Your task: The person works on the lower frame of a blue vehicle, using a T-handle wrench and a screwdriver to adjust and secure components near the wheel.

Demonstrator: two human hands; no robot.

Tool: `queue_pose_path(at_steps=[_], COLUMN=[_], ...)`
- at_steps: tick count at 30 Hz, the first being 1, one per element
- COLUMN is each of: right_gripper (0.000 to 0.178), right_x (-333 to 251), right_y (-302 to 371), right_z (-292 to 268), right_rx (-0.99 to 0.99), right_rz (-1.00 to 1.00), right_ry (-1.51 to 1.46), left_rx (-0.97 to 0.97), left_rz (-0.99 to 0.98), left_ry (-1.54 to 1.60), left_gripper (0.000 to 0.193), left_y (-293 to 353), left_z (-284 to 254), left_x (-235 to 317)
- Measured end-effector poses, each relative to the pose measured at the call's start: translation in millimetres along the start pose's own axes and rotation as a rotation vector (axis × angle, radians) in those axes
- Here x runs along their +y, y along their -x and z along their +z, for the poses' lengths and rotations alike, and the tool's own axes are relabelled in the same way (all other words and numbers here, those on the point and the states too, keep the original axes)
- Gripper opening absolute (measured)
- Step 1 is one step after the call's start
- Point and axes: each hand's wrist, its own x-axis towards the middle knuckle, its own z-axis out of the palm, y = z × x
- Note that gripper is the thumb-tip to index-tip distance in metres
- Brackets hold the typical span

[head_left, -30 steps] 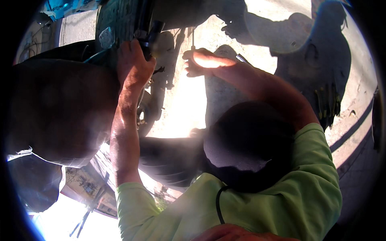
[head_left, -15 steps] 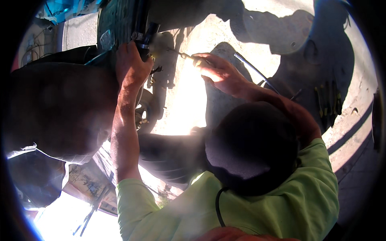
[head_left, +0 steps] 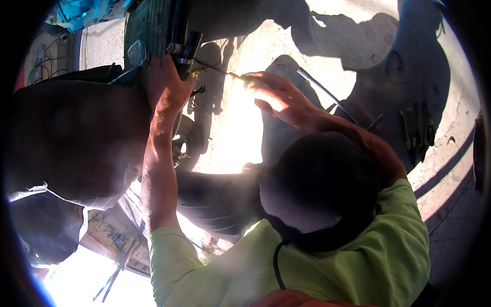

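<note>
My left hand (head_left: 164, 82) is closed round the lower part of a black tube (head_left: 193, 45), its thumb towards the right. A pale metal clamp (head_left: 183, 61) circles the tube just above my fingers. My right hand (head_left: 280, 97) grips a screwdriver (head_left: 236, 77) by its pale handle. The thin dark shaft points left, and its tip reaches the right side of the clamp; whether it sits in the screw is too small to tell. Below my left hand hang a small dark lever and yellowish fittings (head_left: 195, 74).
A long metal rod (head_left: 327, 93) lies on the ground right of my right hand. Several yellow-and-black-handled tools (head_left: 417, 128) lie in shadow farther right. A large dark rounded shape (head_left: 76, 138) fills the left. Blue plastic (head_left: 97, 14) is at the upper left, and a small wheel (head_left: 191, 140) below my left hand.
The screwdriver's tip has moved left and up from clear of the tube to the clamp, as my right hand shifted slightly left. My left hand has kept its place.
</note>
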Motion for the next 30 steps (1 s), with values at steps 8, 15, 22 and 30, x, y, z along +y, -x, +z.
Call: queue_pose_path(at_steps=[8, 15, 22, 30], right_gripper=[0.034, 0.031, 0.034, 0.031], right_x=[-5.2, -9.9, -3.1, -9.5], right_y=[-0.8, 1.5, 0.3, 2.5], right_z=[2.0, -3.1, -4.0, -1.5], right_rx=[0.016, -0.02, -0.014, 0.018], right_rz=[0.077, 0.096, 0.192, 0.297], right_ry=[-0.055, -0.08, -0.239, -0.367], left_rx=[0.018, 0.042, 0.037, 0.03], left_rz=[0.015, 0.048, 0.043, 0.031], left_ry=[-0.004, -0.008, 0.007, 0.009], left_gripper=[0.06, 0.057, 0.059, 0.06], left_y=[0.7, 0.3, -0.1, -0.2], left_z=[0.2, 0.1, 1.3, 0.4], left_x=[-1.2, 0.4, -0.8, -0.3])
